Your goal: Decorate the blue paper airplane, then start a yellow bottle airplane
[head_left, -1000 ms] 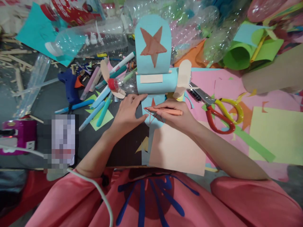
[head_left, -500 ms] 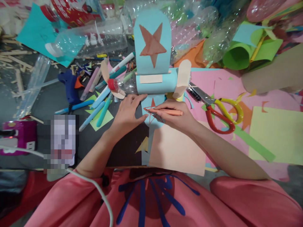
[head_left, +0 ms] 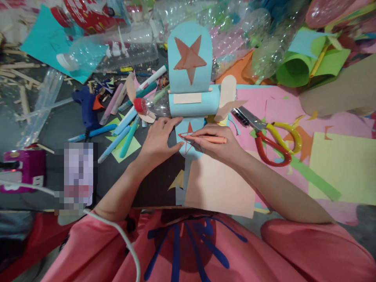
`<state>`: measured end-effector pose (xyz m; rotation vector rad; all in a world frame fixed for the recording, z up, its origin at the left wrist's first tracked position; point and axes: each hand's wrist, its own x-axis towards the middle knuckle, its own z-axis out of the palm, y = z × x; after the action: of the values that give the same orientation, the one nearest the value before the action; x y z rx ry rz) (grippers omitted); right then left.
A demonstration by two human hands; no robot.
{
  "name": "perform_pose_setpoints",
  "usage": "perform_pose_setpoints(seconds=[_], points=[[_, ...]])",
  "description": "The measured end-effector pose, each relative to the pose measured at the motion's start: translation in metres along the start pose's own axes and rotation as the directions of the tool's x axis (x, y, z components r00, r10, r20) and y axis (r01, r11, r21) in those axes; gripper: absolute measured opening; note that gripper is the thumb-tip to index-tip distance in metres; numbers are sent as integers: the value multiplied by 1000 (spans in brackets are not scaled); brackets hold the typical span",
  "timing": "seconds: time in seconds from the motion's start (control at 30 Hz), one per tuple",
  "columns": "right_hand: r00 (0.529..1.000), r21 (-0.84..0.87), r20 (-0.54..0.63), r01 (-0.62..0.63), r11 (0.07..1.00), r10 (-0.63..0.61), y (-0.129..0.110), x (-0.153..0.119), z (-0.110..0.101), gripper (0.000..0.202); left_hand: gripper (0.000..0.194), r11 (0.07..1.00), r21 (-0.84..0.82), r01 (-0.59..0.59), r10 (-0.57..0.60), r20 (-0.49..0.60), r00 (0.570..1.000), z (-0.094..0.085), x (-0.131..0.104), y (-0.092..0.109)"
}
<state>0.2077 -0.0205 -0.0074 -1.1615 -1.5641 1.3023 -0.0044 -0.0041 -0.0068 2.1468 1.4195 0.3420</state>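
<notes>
A toy plane [head_left: 194,103] made from a plastic bottle wrapped in light blue paper lies in front of me, its red cap to the left. Its far wing [head_left: 190,29] bears a filled orange-brown star. On the near wing [head_left: 188,150] is a star outline, coloured in at the top point. My right hand [head_left: 219,141] grips an orange marker [head_left: 210,139], tip on the star's left side. My left hand [head_left: 161,137] lies with fingers spread, touching the near wing's left edge and the bottle's underside edge.
Scissors [head_left: 272,137] lie to the right on pink paper. Left are several markers [head_left: 125,127], a blue glue gun [head_left: 86,109] and a blurred-out phone [head_left: 78,172]. A white cable [head_left: 117,227] crosses near my left arm. Clear plastic bottles [head_left: 117,49] crowd the back.
The far wing's top edge has dipped slightly towards me, and a paper piece at the plane's right end has turned. My hands and the marker have barely moved.
</notes>
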Motion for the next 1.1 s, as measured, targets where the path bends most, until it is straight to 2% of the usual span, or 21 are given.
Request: perform_pose_setpoints(seconds=[0.17, 0.4, 0.77, 0.93, 1.1], points=[[999, -29, -39, 0, 1000, -1, 0, 0, -1, 19, 60, 1000, -2, 4, -4, -4, 1000, 1, 0, 0], [1000, 19, 10, -21, 1000, 20, -2, 1, 1, 24, 59, 1000, -6, -2, 2, -3, 1000, 0, 0, -1], [999, 7, -40, -36, 999, 36, 1, 0, 0, 25, 58, 1000, 14, 0, 0, 0, 1000, 0, 0, -1], [998, 41, -8, -62, 997, 62, -1, 0, 1, 26, 60, 1000, 7, -7, 7, -7, 1000, 2, 0, -1], [999, -17, -39, -25, 1000, 24, -1, 0, 0, 20, 61, 1000, 5, 2, -2, 9, 1000, 0, 0, 0]])
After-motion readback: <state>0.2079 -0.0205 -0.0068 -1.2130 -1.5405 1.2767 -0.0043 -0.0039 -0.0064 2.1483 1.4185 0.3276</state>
